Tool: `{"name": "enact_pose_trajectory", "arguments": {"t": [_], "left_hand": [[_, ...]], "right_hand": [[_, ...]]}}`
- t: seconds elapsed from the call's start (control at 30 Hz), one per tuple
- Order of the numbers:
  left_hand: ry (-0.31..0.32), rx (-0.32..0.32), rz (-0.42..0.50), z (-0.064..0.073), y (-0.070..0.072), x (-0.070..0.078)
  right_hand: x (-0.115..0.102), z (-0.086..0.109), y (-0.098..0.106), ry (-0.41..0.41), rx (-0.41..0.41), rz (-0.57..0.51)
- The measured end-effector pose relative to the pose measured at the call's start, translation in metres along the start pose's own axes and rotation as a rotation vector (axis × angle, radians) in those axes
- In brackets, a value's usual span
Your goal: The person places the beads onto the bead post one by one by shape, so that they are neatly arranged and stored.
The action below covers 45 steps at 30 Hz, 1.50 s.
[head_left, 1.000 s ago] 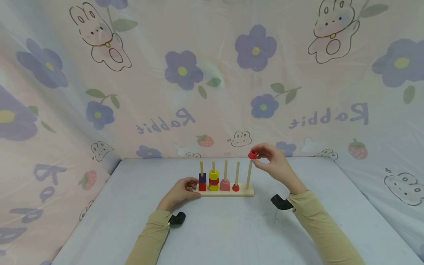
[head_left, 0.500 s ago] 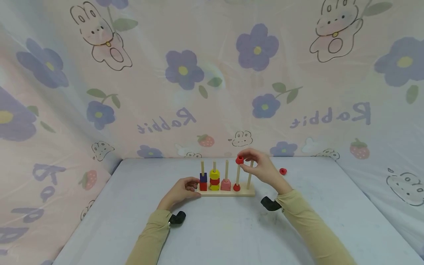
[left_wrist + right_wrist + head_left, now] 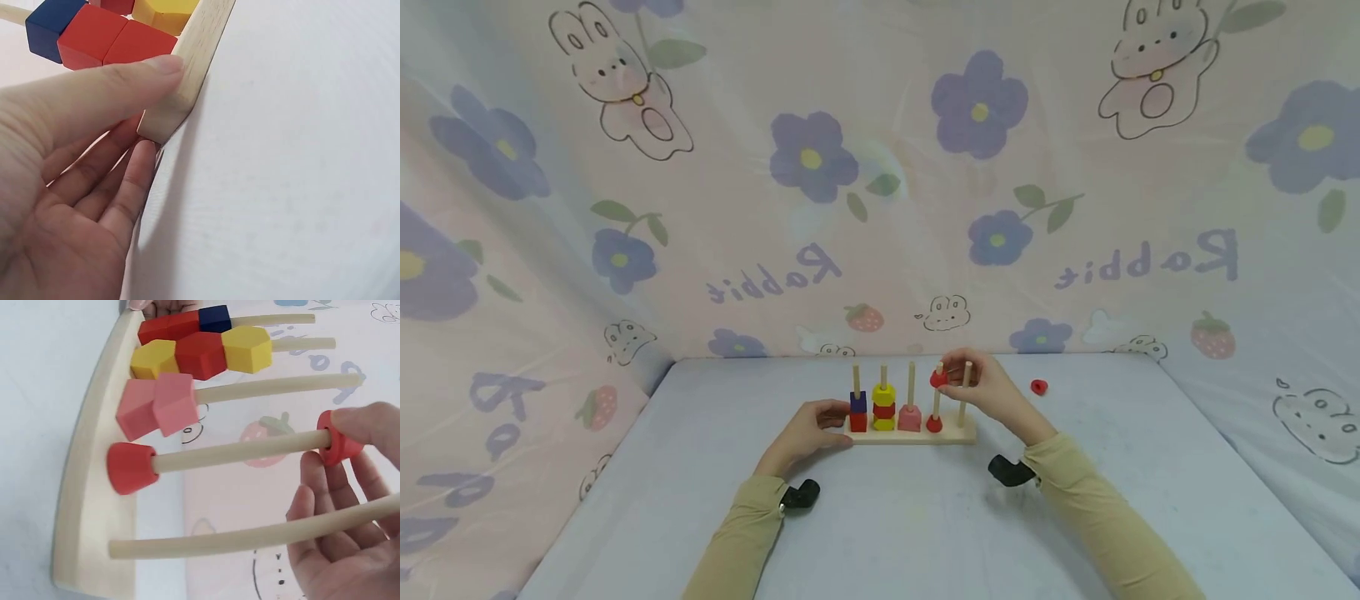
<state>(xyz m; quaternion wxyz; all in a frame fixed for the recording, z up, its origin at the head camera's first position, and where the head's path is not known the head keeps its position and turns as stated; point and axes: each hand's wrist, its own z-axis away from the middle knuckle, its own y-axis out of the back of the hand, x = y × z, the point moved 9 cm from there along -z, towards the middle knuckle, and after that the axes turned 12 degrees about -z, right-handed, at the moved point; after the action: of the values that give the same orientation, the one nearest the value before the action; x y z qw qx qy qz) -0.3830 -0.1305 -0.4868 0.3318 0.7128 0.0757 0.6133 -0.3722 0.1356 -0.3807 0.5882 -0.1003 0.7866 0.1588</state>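
A wooden peg stand (image 3: 955, 435) has several upright pegs. My left hand (image 3: 805, 435) holds its left end, the thumb along the front edge in the left wrist view. My right hand (image 3: 988, 393) pinches a red bead (image 3: 337, 439), which is threaded on the fourth peg (image 3: 244, 453) near the top. Low on that peg sits another red bead (image 3: 128, 469), tapered in shape. Blue and red cubes (image 3: 858, 412) fill the first peg's lower part. Yellow and red hexagonal beads (image 3: 883, 408) stack on the second. Pink blocks (image 3: 156, 406) are on the third.
A loose red bead (image 3: 1039, 387) lies on the white table (image 3: 895, 525), right of the stand. The bare fifth peg (image 3: 250, 537) passes close to my right fingers. Behind the table hangs a patterned curtain (image 3: 895, 250).
My right hand has moved left from beside the fifth peg to the fourth, then down, bringing the red bead onto it. The loose red bead has come into view. My left hand stays put.
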Motion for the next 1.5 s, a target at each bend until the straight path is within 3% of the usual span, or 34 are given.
{"name": "enact_pose_trajectory", "arguments": {"t": [0.1,0.43,0.63,0.8,1.03,1.23,1.3,1.5], "left_hand": [[0.007,0.001,0.015,0.001,0.0,0.0],[-0.013,0.004,0.066,0.0,-0.002,0.002],[-0.017,0.001,0.069,0.001,-0.002,0.002],[-0.038,-0.001,0.058,0.001,-0.002,0.005],[-0.012,0.001,0.054,0.003,0.0,0.008],[0.008,-0.005,0.048,0.005,0.0,0.012],[0.016,-0.006,0.044,0.002,-0.002,0.003],[0.039,-0.014,0.046,0.002,-0.003,0.0]], "right_hand": [[0.014,0.001,-0.001,-0.062,-0.008,-0.033],[0.047,0.004,-0.008,-0.151,-0.041,0.091],[0.056,0.009,-0.008,-0.143,-0.064,0.141],[0.048,0.017,0.004,-0.089,-0.08,0.159],[0.033,0.034,0.044,-0.045,-0.088,0.147],[0.033,0.053,0.097,-0.057,0.014,0.233],[0.034,0.06,0.114,-0.071,0.049,0.251],[0.041,0.073,0.153,-0.08,0.143,0.298]]}}
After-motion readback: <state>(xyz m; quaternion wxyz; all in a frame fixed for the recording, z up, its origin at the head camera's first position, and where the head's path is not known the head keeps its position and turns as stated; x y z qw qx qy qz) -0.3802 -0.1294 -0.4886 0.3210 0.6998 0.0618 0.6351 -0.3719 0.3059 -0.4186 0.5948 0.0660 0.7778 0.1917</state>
